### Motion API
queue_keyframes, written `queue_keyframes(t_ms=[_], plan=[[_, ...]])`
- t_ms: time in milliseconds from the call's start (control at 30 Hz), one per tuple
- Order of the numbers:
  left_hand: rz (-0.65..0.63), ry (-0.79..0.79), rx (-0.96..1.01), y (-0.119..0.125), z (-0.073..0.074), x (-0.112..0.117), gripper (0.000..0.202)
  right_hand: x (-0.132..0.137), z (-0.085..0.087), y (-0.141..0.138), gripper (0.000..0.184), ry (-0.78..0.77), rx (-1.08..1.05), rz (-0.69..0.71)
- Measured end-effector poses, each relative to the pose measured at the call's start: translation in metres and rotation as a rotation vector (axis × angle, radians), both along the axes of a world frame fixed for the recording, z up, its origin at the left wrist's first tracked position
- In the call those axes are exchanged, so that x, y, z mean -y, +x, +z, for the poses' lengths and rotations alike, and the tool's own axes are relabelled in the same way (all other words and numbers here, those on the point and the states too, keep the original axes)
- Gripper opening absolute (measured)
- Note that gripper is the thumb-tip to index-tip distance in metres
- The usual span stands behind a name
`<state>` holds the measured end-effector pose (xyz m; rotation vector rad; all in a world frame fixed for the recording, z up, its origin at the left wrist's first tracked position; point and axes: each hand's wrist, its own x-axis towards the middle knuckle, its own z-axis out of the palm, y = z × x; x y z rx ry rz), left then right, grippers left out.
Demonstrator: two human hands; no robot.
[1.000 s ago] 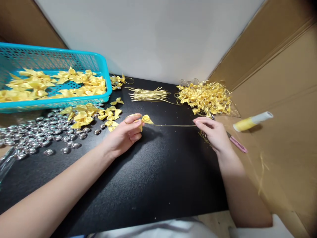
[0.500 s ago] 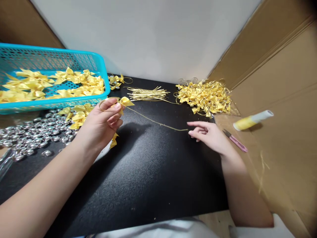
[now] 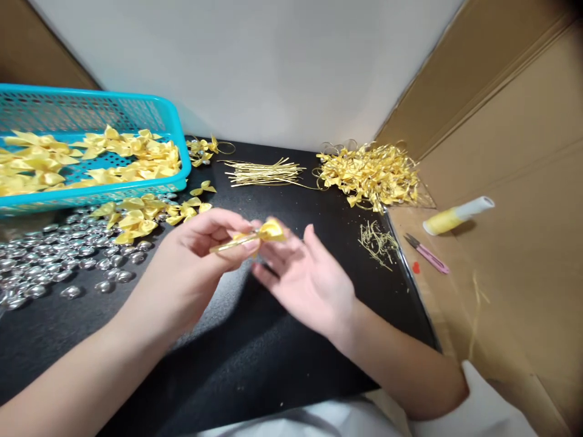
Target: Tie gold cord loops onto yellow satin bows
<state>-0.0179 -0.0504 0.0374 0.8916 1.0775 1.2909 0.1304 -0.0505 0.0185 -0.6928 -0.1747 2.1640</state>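
Here, the two hands sit close together mid-frame, at a yellow bow (image 3: 272, 230).
The left hand (image 3: 189, 261), angled in from lower left, keeps its grip pinched, thumb against fingers, on the bow and its gold cord (image 3: 228, 245); the right hand (image 3: 314, 282), from lower right, is unfolded, thumb raised, its blurred fingers perhaps touching the bow. Room to move lies on the black table (image 3: 328, 364) at lower centre, ending at its right edge beside cord trimmings (image 3: 378, 243).

Seemingly no legible txt/nos.
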Motion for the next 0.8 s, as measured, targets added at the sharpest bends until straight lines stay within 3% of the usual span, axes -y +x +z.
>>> queue_keyframes(t_ms=[133, 300, 633, 800], plan=[[-0.007, -0.152, 0.082, -0.002, -0.008, 0.007, 0.031, -0.028, 0.007, 0.030, 0.048, -0.118, -0.017, -0.301], [0.015, -0.244, 0.220, -0.006, -0.016, 0.000, 0.034, -0.034, 0.001, 0.074, 0.043, -0.048, 0.103, -0.414], [0.027, -0.321, 0.387, 0.003, -0.020, -0.010, 0.032, -0.016, -0.029, 0.079, 0.033, -0.023, 0.399, -0.288], [-0.046, -0.317, 0.507, 0.000, -0.022, -0.005, 0.036, -0.020, -0.034, 0.080, 0.031, -0.007, 0.482, -0.181]])
